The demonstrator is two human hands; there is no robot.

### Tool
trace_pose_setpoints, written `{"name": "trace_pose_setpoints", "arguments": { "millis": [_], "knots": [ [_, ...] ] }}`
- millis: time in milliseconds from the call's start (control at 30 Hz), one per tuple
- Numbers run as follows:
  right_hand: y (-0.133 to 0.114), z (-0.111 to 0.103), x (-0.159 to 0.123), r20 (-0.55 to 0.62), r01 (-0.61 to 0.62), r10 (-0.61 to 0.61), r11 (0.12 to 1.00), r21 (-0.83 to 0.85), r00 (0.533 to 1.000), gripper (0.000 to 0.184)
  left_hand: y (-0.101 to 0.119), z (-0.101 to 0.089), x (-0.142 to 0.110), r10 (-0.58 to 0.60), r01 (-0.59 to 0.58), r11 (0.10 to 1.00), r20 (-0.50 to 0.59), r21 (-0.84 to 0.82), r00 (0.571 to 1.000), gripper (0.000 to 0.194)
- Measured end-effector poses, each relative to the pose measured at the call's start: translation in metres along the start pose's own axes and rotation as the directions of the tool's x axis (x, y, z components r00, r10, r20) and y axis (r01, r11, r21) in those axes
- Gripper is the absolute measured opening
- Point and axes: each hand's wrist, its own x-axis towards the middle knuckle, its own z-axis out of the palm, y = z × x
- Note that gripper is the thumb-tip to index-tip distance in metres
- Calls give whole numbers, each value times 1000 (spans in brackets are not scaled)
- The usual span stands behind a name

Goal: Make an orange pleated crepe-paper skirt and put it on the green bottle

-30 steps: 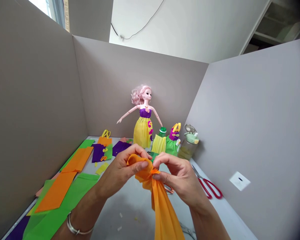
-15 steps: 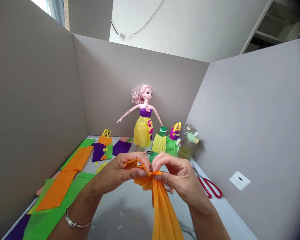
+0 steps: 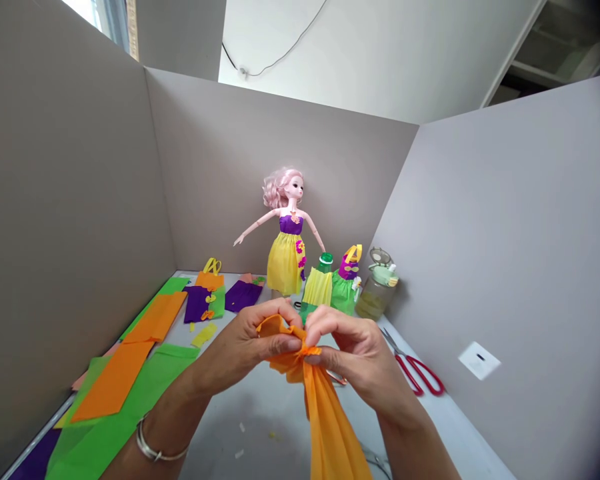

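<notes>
L hand (image 3: 250,341) & R hand (image 3: 357,353) nr each other, both pinching thumb-to-fingers; forearms (image 3: 177,403) angled inward.

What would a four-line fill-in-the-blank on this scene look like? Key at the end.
The left hand and right hand pinch gathered ____ material.
The doll wears a ____ skirt.
The scissors by the right wall have ____ handles.
A bracelet circles the ____ arm.

Missing words: orange; yellow; red; left.

The orange sheet (image 3: 333,420) looks matt and papery.
</notes>
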Motion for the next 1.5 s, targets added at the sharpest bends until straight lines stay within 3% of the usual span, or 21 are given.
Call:
{"name": "trace_pose_setpoints", "arguments": {
  "millis": [200, 467, 633, 900, 1200, 1500],
  "knots": [
    [1, 0, 0, -1, 11, -11, 1000, 23, 1000, 6, -3, -2, 2, 57, -57, 998, -12, 10, 998, 22],
    [1, 1, 1, -22, -9, 10, 999, 48, 1000, 6, 1, -7, 1, 73, -79, 992, 59, 100, 996, 18],
    [1, 3, 1, -81, -80, 83, 996, 43, 993, 13, 3, -5, 0, 13, -14, 998, 26, 69, 1000, 21],
    [0, 3, 0, -78, -80, 83, 996, 37, 994, 13, 9, -3, -2, -56, 57, 998, -20, 26, 998, 24],
    [1, 3, -1, -68, -91, 95, 994, 55, 993, 15, 7, 3, -1, 106, -91, 983, -83, 162, 991, 17],
    [-1, 3, -1, -83, -90, 91, 996, 14, 992, 15, 6, 2, -1, 101, -86, 986, -96, 146, 990, 19]
  ]
}}
